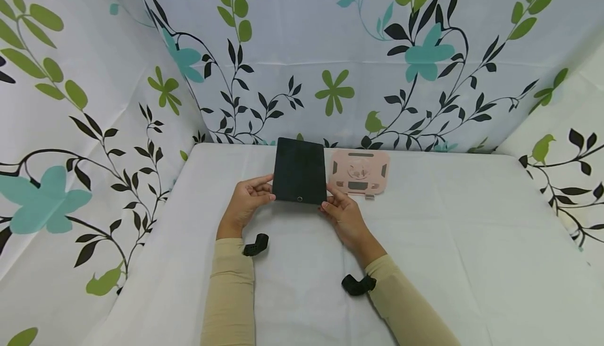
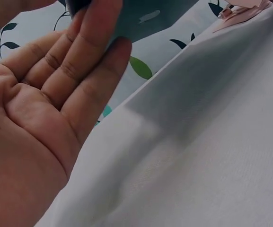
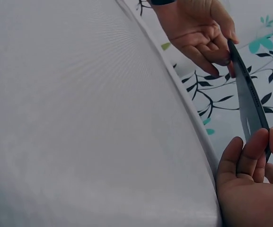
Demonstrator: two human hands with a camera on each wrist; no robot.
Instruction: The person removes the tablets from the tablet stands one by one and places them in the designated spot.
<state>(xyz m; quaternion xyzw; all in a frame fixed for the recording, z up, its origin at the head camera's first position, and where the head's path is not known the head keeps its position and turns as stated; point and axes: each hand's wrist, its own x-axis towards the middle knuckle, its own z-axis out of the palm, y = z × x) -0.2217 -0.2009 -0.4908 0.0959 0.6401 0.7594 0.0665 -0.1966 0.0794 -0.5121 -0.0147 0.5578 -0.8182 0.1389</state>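
A dark tablet (image 1: 300, 170) with a round home button near its lower edge is held up above the white table. My left hand (image 1: 246, 203) pinches its lower left edge, thumb in front and fingers behind. At the lower right corner my right hand (image 1: 346, 217) pinches it between thumb and fingers. The right wrist view shows the tablet (image 3: 250, 97) almost edge-on, lifted off the cloth, with a hand at each end. In the left wrist view the fingers (image 2: 86, 92) reach behind the tablet (image 2: 150, 19).
A pink tablet case (image 1: 360, 172) with cut-outs lies on the white table (image 1: 448, 251), just right of the tablet. Curtains (image 1: 283, 47) with a leaf and flower print rise behind and at the sides. Black wrist mounts (image 1: 358, 285) sit on both sleeves.
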